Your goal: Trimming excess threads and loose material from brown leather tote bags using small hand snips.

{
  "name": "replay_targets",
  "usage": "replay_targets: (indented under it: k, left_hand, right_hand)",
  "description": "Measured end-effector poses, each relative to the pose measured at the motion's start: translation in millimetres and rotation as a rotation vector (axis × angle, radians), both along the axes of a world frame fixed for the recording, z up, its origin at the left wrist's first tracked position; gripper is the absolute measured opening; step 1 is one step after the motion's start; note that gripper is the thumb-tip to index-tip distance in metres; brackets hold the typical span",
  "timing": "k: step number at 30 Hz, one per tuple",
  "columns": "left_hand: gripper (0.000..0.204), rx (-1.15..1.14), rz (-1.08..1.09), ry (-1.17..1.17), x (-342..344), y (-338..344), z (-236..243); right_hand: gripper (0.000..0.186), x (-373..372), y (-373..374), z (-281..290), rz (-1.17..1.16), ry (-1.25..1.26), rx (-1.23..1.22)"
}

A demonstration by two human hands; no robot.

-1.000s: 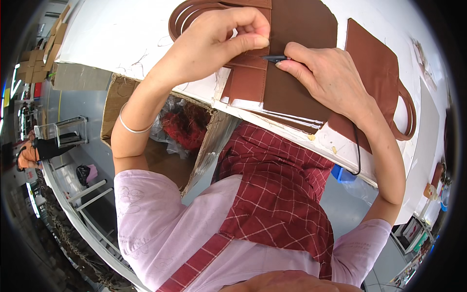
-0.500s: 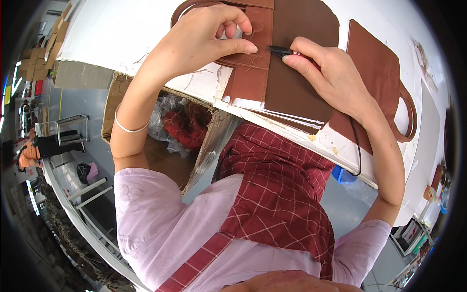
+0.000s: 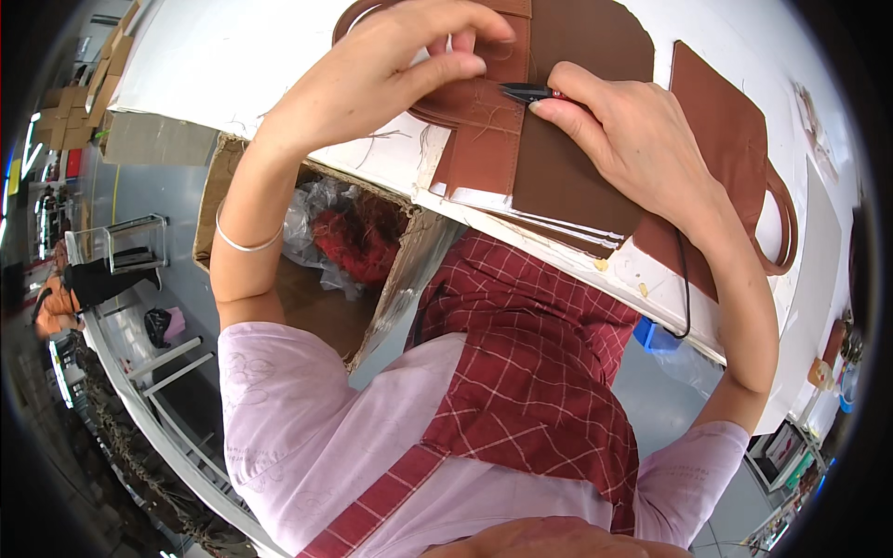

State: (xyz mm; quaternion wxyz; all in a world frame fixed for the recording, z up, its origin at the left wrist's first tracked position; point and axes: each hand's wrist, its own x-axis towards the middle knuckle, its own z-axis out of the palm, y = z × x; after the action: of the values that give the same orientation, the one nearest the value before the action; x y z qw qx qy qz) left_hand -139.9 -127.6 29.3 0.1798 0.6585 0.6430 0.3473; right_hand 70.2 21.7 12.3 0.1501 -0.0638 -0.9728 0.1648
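A brown leather bag panel [image 3: 581,139] with a lighter reddish-brown strip [image 3: 482,166] and looped handle lies on the white table. My right hand [image 3: 642,130] is closed around small black thread snips [image 3: 528,92], whose pointed blades lie over the stitched edge of the strip. Over the strip and handle, my left hand [image 3: 391,79] has its thumb and index finger apart, with the other fingers curled; I see nothing held between them. Loose brown threads [image 3: 479,126] are scattered on the strip near both hands.
Another brown leather panel with a handle [image 3: 721,121] lies to the right. Below the table's left front edge stands a cardboard box [image 3: 321,316] holding clear plastic and a red tangle [image 3: 358,242]. A black cord [image 3: 686,288] hangs near my right forearm, above a blue bin [image 3: 657,335].
My left hand has moved slightly up, and its index finger has stretched out away from the thumb. The snips have turned and shifted slightly left and up. The leather has slid a little right.
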Motion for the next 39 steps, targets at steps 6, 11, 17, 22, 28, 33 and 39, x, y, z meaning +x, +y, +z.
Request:
replay_targets:
  k: [6,11,17,22,28,33,39]
  left_hand:
    - [0.009,-0.077,-0.17,0.152,-14,8,1]
    - [0.017,0.062,-0.149,0.32,-13,10,9]
    - [0.012,-0.053,-0.029,0.136,-7,-5,3]
    - [0.014,-0.046,-0.034,0.086,-11,-6,-3]
    - [0.015,-0.009,-0.037,0.047,-2,-3,-6]
    - [0.015,-0.017,-0.021,0.058,-2,-5,-6]
    - [0.014,-0.004,-0.04,0.038,-1,-4,-7]
  right_hand:
    - [0.036,2,-1,-1,0.007,-0.016,0.017]
    - [0.035,2,-2,1,0.006,-0.027,0.023]
    - [0.033,0,-3,1,0.013,-0.032,0.062]
    - [0.033,-1,-4,2,0.014,-0.049,0.079]
    - [0.033,-6,-7,0,0.022,-0.028,0.102]
    - [0.033,-6,-6,5,0.039,-0.062,0.091]
    - [0.033,-6,-6,2,0.049,-0.063,0.067]
